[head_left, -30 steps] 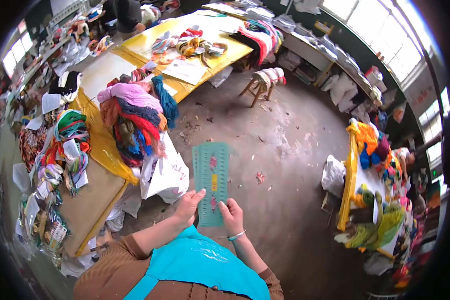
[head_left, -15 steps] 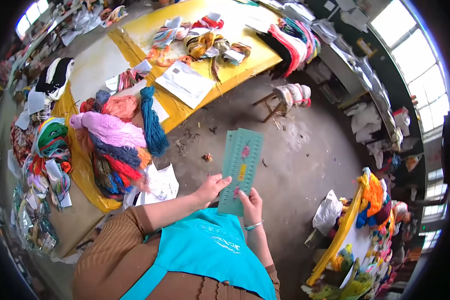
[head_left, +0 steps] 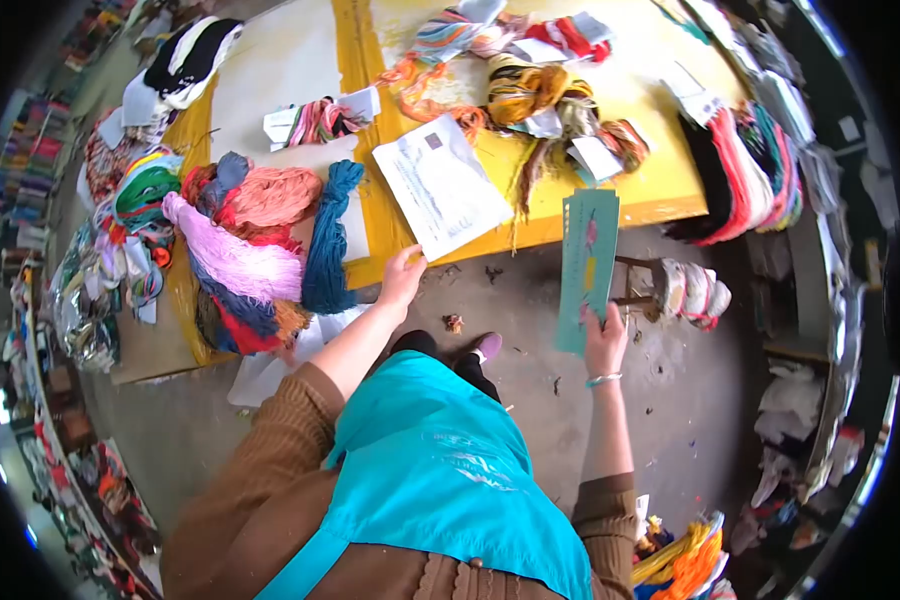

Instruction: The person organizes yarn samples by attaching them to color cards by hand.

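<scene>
Step in hand: fetching paperwork. Right hand (head_left: 604, 340) grips teal card (head_left: 586, 268); left hand (head_left: 402, 275), fingers spread, touches white sheet (head_left: 440, 188) at yellow table (head_left: 660, 195) edge. Next: pinch sheet corner.

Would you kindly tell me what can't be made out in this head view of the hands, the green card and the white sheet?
- Print on the white sheet: too small and blurred to read.
- Marks on the green card: pink and yellow shapes, too small to identify.
- Left hand fingertips: at the sheet's lower edge; contact or grip unclear.
- Right hand fingers: partly hidden behind the card.
- Table: cut off by the top edge.
</scene>
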`<state>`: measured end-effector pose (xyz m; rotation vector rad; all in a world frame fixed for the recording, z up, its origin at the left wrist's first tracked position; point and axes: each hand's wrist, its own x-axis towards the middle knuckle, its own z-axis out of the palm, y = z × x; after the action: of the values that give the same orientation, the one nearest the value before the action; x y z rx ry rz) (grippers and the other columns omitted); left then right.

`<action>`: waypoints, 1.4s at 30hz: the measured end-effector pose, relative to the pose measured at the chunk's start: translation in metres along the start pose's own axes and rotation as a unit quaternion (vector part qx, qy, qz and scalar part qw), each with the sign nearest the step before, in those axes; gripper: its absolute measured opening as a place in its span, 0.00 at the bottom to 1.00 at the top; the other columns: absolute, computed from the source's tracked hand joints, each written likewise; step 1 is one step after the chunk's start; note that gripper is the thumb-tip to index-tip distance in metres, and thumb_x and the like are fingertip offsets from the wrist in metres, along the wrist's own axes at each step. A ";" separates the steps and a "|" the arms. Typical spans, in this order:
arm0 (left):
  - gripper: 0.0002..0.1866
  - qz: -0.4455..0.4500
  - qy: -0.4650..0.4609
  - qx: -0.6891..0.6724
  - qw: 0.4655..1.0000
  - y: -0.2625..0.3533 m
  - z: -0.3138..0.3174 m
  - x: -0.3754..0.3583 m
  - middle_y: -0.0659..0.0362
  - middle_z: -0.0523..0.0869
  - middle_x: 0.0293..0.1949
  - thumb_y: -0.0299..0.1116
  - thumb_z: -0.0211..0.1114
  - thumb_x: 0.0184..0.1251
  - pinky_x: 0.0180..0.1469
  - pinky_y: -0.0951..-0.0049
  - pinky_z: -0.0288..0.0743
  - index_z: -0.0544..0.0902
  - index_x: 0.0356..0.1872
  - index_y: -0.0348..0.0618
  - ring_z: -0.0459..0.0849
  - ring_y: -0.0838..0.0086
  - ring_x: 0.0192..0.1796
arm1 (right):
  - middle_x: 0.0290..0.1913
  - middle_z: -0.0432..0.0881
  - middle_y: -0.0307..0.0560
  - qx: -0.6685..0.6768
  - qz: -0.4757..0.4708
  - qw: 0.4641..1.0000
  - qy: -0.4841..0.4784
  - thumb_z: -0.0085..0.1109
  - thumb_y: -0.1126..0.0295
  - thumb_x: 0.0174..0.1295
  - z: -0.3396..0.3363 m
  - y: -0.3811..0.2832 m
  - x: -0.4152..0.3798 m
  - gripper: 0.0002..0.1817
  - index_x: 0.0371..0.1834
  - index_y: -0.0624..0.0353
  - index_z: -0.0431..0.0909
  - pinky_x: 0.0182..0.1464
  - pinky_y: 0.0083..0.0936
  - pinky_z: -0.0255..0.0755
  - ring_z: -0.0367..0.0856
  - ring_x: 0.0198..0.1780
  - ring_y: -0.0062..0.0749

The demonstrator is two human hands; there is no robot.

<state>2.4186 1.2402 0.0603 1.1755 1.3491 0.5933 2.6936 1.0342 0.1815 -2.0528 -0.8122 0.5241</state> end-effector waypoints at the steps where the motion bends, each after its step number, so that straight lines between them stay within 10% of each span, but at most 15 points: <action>1: 0.18 0.035 0.032 0.011 0.999 -0.004 0.002 0.016 0.53 0.82 0.44 0.32 0.64 0.62 0.49 0.71 0.73 0.81 0.53 0.43 0.79 0.71 0.45 | 0.26 0.81 0.43 -0.038 -0.012 0.999 -0.017 0.56 0.67 0.64 0.004 0.005 0.028 0.06 0.36 0.55 0.78 0.32 0.26 0.70 0.78 0.27 0.26; 6: 0.18 0.004 0.039 0.080 0.996 -0.005 0.013 0.063 0.55 0.81 0.46 0.31 0.62 0.64 0.48 0.72 0.72 0.80 0.56 0.44 0.78 0.72 0.43 | 0.27 0.81 0.55 -0.132 -0.072 0.985 -0.082 0.53 0.60 0.64 0.058 0.017 0.150 0.10 0.35 0.54 0.75 0.33 0.43 0.71 0.80 0.32 0.54; 8: 0.19 0.127 0.070 0.183 0.972 -0.019 0.018 0.082 0.53 0.80 0.43 0.30 0.64 0.62 0.47 0.72 0.72 0.79 0.56 0.44 0.78 0.70 0.41 | 0.28 0.80 0.59 -0.188 -0.084 0.973 -0.108 0.52 0.56 0.64 0.088 0.019 0.188 0.13 0.36 0.54 0.72 0.34 0.48 0.71 0.79 0.33 0.60; 20: 0.15 0.103 0.155 0.178 0.966 -0.023 -0.010 0.105 0.48 0.78 0.49 0.26 0.63 0.61 0.53 0.66 0.72 0.81 0.49 0.37 0.77 0.57 0.51 | 0.32 0.82 0.60 -0.289 -0.108 0.940 -0.146 0.52 0.52 0.63 0.196 0.016 0.339 0.14 0.39 0.51 0.71 0.38 0.55 0.70 0.80 0.36 0.62; 36: 0.16 0.077 0.229 0.335 0.911 0.004 -0.054 0.106 0.49 0.77 0.52 0.25 0.61 0.62 0.60 0.66 0.69 0.79 0.52 0.36 0.76 0.58 0.56 | 0.40 0.82 0.60 -0.392 0.012 0.919 0.031 0.52 0.48 0.61 0.065 0.067 0.520 0.20 0.40 0.55 0.76 0.41 0.52 0.71 0.80 0.43 0.61; 42: 0.19 0.102 0.280 0.381 0.875 0.009 -0.035 0.102 0.47 0.72 0.58 0.24 0.61 0.60 0.64 0.60 0.65 0.77 0.54 0.37 0.70 0.53 0.62 | 0.33 0.82 0.58 -0.345 -0.083 0.934 0.038 0.50 0.53 0.67 0.040 0.065 0.493 0.15 0.37 0.53 0.74 0.33 0.49 0.71 0.80 0.32 0.56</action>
<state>2.4086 1.3443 0.0310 1.8929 2.0774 0.5888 3.0383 1.3776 0.0714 -2.5771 -1.2333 0.0493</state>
